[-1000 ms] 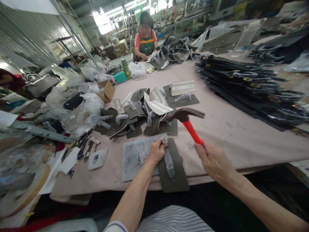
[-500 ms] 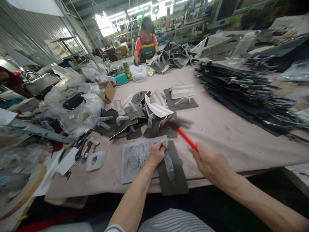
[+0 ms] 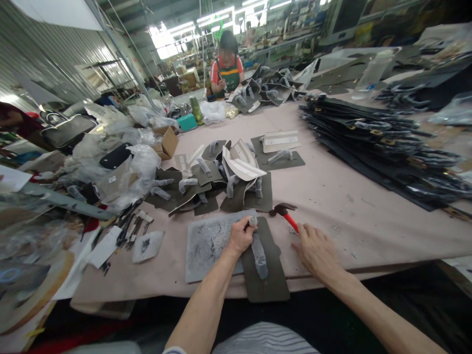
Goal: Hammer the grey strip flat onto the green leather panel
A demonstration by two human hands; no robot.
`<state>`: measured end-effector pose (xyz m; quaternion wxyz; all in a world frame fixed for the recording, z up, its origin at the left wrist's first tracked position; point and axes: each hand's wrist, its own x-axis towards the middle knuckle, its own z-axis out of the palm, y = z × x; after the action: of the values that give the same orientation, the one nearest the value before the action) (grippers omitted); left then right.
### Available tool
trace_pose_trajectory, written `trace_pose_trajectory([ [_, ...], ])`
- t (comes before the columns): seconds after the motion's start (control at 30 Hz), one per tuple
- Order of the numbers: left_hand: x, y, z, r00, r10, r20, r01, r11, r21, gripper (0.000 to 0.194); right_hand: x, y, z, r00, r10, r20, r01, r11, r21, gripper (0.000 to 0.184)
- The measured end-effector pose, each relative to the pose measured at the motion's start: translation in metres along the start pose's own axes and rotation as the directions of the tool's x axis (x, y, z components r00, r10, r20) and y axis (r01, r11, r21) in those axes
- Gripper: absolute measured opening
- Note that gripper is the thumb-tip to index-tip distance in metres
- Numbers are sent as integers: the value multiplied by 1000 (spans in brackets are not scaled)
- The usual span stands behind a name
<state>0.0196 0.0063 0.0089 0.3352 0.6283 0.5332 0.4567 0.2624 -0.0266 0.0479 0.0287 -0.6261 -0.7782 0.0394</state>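
My left hand (image 3: 240,237) is closed around a small metal punch (image 3: 252,221) stood upright on the top edge of a dark olive leather piece (image 3: 266,275). A plastic-wrapped strap (image 3: 259,255) lies along that piece. Under its left side sits a scuffed grey cutting pad (image 3: 208,243). My right hand (image 3: 314,250) grips the red handle of a hammer (image 3: 284,214), whose dark head is down on the table just right of the punch.
Several more olive pieces with wrapped straps (image 3: 217,179) are heaped behind the pad. A long stack of black panels (image 3: 379,142) fills the right. Tools (image 3: 129,226) and plastic bags (image 3: 121,157) clutter the left. Another person (image 3: 226,66) works at the far end of the table (image 3: 350,206).
The hammer was raised above the table a second ago and has swung down; its head now rests low beside the punch. My left hand has kept its hold on the punch.
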Motion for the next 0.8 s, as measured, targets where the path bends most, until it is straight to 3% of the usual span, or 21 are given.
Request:
trace_pose_trajectory([
  [0.1,-1,1,0,1000,-18,-16,17,999,-38,13,-3,-33,3,941,-295,-167,313,945,93,51],
  [0.2,1,-1,3,996,-80,-44,74,990,-118,13,-6,-65,3,825,-556,-96,564,809,164,48],
  [0.27,5,-3,6,982,-168,-85,144,961,-238,13,-6,-81,3,780,-625,-23,620,769,153,34],
  [0.33,12,0,5,947,-275,-165,196,904,-380,19,-4,-93,0,795,-607,3,604,791,97,23],
  [0.4,21,11,-4,902,-337,-272,177,860,-479,24,0,-100,-10,858,-514,-5,514,858,24,18],
  [0.47,29,29,-21,879,-300,-371,87,866,-493,26,4,-105,-25,923,-385,-17,384,923,-22,17],
  [0.53,32,50,-40,882,-193,-429,-23,893,-450,27,7,-106,-39,963,-269,-12,269,963,-19,17],
  [0.6,31,65,-54,894,-117,-433,-79,909,-408,27,8,-106,-44,981,-192,23,191,981,43,16],
  [0.67,25,66,-55,918,-107,-383,-59,916,-396,26,7,-106,-40,987,-141,76,129,981,144,18],
  [0.8,12,33,-29,945,-224,-239,92,882,-463,29,1,-110,-19,984,-67,167,15,956,294,34],
])
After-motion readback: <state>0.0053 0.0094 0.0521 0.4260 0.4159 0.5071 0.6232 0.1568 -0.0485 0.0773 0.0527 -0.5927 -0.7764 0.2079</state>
